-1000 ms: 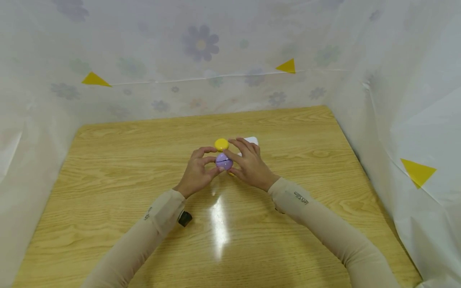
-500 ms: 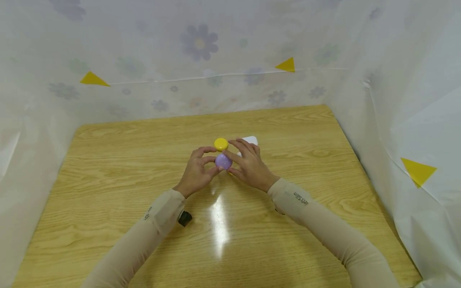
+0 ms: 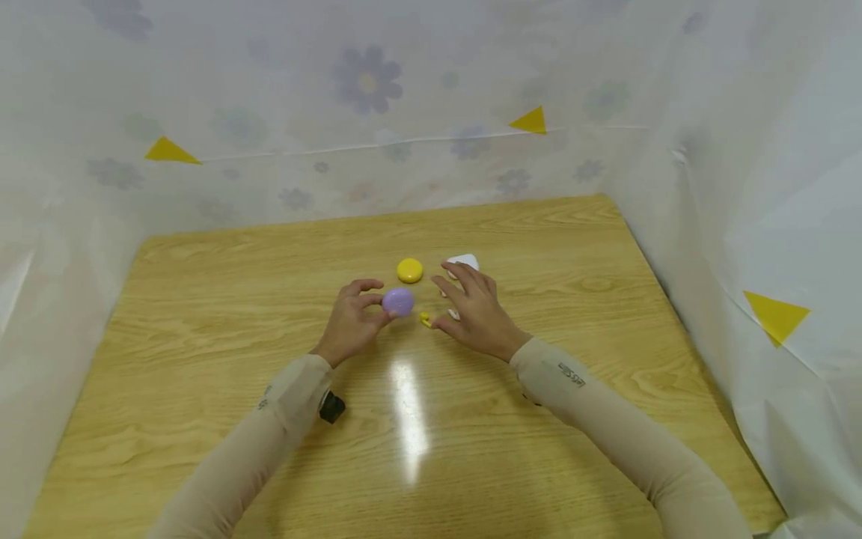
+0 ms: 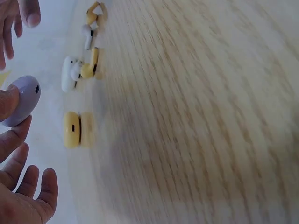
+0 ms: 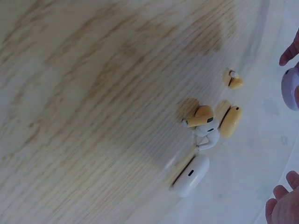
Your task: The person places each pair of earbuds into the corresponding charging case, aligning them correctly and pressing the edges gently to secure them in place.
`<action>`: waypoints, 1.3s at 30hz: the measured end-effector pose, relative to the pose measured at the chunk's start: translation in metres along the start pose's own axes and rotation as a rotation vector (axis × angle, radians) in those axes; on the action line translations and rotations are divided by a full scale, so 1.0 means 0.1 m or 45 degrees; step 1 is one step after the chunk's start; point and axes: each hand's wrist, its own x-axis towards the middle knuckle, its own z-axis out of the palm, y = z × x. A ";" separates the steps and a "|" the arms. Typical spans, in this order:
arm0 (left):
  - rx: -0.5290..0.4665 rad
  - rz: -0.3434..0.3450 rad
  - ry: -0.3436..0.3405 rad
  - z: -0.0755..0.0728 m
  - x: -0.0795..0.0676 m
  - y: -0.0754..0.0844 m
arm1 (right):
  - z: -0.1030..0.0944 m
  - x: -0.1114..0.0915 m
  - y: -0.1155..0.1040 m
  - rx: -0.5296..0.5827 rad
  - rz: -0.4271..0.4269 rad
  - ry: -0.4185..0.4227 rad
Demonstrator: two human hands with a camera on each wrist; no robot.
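My left hand point(image 3: 353, 320) pinches a purple earbud case point(image 3: 399, 302) between thumb and fingers, off the table; its lid is closed. To the right, my right hand point(image 3: 478, 314) is spread above the table and holds nothing. By its thumb lies a yellow earbud point(image 3: 425, 320), and a white earbud point(image 3: 454, 314) is partly under the hand. Beyond the purple case sits a closed yellow earbud case point(image 3: 409, 270). A white earbud case point(image 3: 465, 260) lies behind the right fingers, partly covered. The right wrist view shows another yellow earbud point(image 5: 200, 120) close to white ones.
The wood-grain table point(image 3: 269, 269) is enclosed by pale flowered sheeting point(image 3: 431, 90) at the back and sides. Yellow triangles point(image 3: 528, 121) mark the sheeting. A small black device point(image 3: 332, 408) sits under the left sleeve's cuff.
The gap in the purple case closed between the first and second frames. Since then my right hand has let go and drawn right, while my left hand has carried the case slightly left.
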 end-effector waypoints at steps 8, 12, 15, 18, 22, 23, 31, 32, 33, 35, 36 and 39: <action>0.022 -0.075 -0.054 -0.07 0.03 -0.12 | -0.02 -0.04 0.04 -0.007 0.018 -0.015; -0.008 -0.150 -0.052 -0.11 0.08 -0.19 | -0.04 -0.07 0.06 -0.020 0.003 0.000; -0.024 -0.205 -0.048 -0.14 0.10 -0.24 | -0.04 -0.09 0.07 -0.027 -0.001 0.007; -0.010 -0.233 -0.050 -0.17 0.13 -0.31 | -0.04 -0.11 0.09 -0.038 0.004 0.009; 0.001 -0.249 -0.035 -0.19 0.15 -0.43 | -0.04 -0.15 0.12 -0.048 0.007 0.019; 0.007 -0.250 -0.034 -0.19 0.16 -0.45 | -0.04 -0.17 0.13 -0.048 0.006 0.021; 0.065 -0.324 -0.045 -0.26 0.19 -0.59 | -0.05 -0.24 0.15 -0.050 0.027 0.031; 0.077 -0.328 -0.046 -0.27 0.20 -0.61 | -0.05 -0.25 0.15 -0.050 0.031 0.032; 0.093 -0.331 -0.047 -0.28 0.20 -0.62 | -0.05 -0.25 0.16 -0.046 0.036 0.031; 0.130 -0.334 -0.059 -0.29 0.21 -0.63 | -0.04 -0.26 0.16 -0.039 0.050 0.025; 0.139 -0.341 -0.067 -0.29 0.22 -0.64 | -0.04 -0.27 0.17 -0.035 0.058 0.020; 0.170 -0.363 -0.101 -0.30 0.24 -0.65 | -0.05 -0.28 0.17 -0.030 0.079 0.010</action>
